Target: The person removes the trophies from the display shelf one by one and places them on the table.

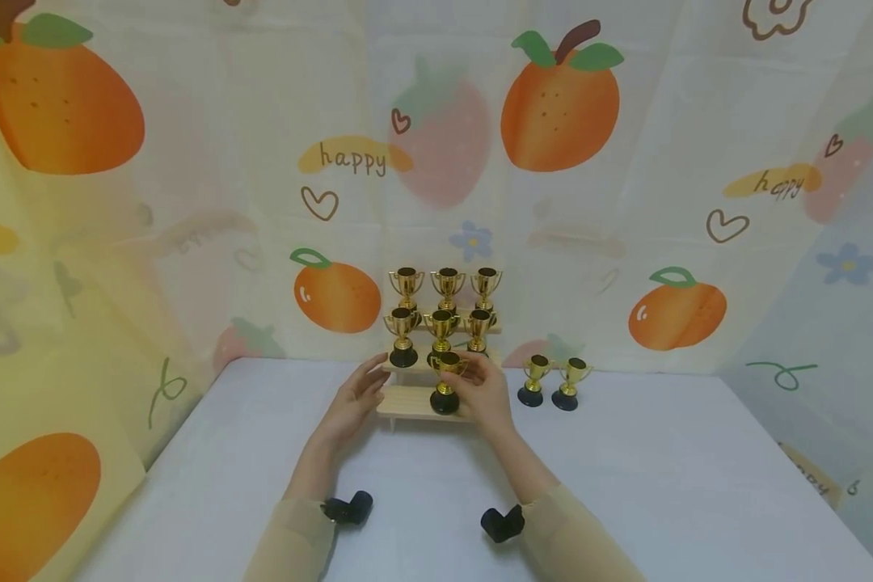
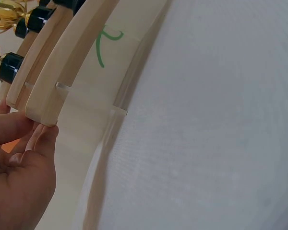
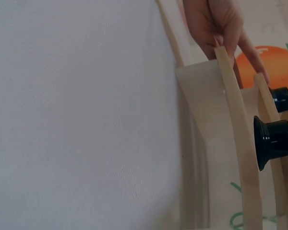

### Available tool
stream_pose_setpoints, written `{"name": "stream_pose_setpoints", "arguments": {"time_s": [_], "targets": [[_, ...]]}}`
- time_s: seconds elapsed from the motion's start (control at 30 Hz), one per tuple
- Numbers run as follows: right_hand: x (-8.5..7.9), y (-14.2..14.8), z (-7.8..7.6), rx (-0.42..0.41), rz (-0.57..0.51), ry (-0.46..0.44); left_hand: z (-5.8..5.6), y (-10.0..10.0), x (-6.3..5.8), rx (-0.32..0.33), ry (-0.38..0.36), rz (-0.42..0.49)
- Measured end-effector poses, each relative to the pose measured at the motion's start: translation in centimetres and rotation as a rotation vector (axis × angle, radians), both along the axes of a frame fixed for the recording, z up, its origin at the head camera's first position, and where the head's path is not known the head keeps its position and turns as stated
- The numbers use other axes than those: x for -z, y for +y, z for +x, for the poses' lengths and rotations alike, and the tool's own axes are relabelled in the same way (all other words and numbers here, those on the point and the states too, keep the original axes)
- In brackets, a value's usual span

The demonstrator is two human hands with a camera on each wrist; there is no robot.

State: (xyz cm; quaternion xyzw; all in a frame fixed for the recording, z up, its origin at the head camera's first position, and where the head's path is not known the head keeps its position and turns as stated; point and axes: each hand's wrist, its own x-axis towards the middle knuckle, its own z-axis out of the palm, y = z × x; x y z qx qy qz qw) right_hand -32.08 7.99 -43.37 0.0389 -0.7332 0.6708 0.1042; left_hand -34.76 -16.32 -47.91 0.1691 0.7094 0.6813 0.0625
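Observation:
A small gold trophy cup (image 1: 445,391) with a black base is pinched by my right hand (image 1: 486,392) at the right part of the lowest board. Its dark base (image 3: 271,143) shows close over that board in the right wrist view. My left hand (image 1: 352,400) holds the left end of the three-tier wooden stand (image 1: 407,402), its thumb and fingertips at the board ends. In the left wrist view, the left hand (image 2: 24,167) reaches the board ends from below. Several matching trophies (image 1: 405,319) stand on the middle and top boards.
Two more trophies (image 1: 549,381) stand on the white table (image 1: 626,469) to the right of the stand. Close behind hangs a cloth backdrop (image 1: 444,210) printed with fruit. Black wrist cameras (image 1: 347,508) sit on both sleeves.

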Motion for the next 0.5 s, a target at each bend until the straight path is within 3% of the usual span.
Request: {"name": "stream_pose_setpoints", "arguments": {"time_s": [0.5], "targets": [[0.1,2.9,0.7,0.039,-0.003,-0.024,-0.3,-0.1,0.2,0.002,-0.005,-0.002]]}}
